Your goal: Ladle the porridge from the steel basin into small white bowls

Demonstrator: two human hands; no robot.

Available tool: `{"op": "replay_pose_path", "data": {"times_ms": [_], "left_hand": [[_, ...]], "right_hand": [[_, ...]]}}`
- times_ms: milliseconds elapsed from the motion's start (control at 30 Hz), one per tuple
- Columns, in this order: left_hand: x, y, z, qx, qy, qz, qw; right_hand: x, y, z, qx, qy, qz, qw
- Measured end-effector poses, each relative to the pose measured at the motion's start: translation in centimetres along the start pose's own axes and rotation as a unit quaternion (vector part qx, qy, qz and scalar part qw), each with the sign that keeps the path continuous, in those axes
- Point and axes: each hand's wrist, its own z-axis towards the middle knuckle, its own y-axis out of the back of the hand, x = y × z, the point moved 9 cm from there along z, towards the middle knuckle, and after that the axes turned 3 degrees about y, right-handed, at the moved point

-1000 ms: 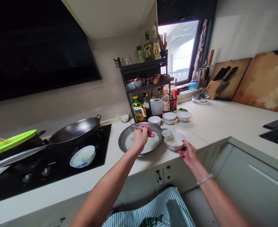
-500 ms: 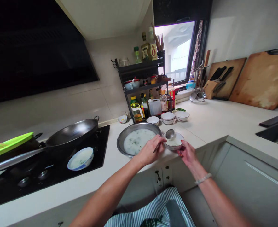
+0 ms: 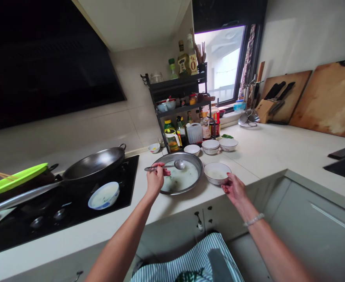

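Note:
My left hand (image 3: 155,179) is closed around the handle of a metal ladle (image 3: 179,164), whose bowl hovers over a wide steel basin (image 3: 201,172). Whitish soup (image 3: 187,176) with green bits fills part of the basin. To the basin's right, a small white bowl (image 3: 218,181) with some of the pale liquid in it stands near the counter's front edge. My right hand (image 3: 234,188) grips this bowl by its right side, thumb at the rim and fingers below.
Several white bowls (image 3: 210,146) stand behind the basin, before a black rack (image 3: 180,109) of bottles. On the stove (image 3: 125,184) at left are a wok (image 3: 94,162) and a filled blue-and-white bowl (image 3: 114,199). Knife block (image 3: 266,110) and cutting boards (image 3: 325,102) line the right wall.
My left hand has carried the ladle left, from above the small bowl to above the basin. The right hand keeps its grip on the bowl. The view has shifted slightly.

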Motion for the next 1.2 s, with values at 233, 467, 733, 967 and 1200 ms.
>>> {"op": "replay_pose_path", "data": {"times_ms": [233,467,733,967,1200], "left_hand": [[2.6,1.3,0.4,0.009,0.014,0.06,0.998],[2.1,1.8,0.3,-0.024,0.049,0.024,0.998],[1.2,2.8,0.5,-0.052,0.064,-0.023,0.996],[1.9,3.3,0.5,-0.083,0.115,-0.086,0.986],[1.6,3.2,0.5,-0.086,0.123,-0.096,0.984]], "right_hand": [[0.0,0.0,0.1,-0.002,-0.003,0.0,1.0],[0.0,0.1,0.1,-0.004,-0.002,-0.003,1.0],[0.0,0.1,0.1,0.0,0.004,0.0,1.0],[0.1,0.1,0.1,-0.002,0.003,-0.002,1.0],[-0.1,0.2,0.2,0.0,0.002,-0.005,1.0]]}}
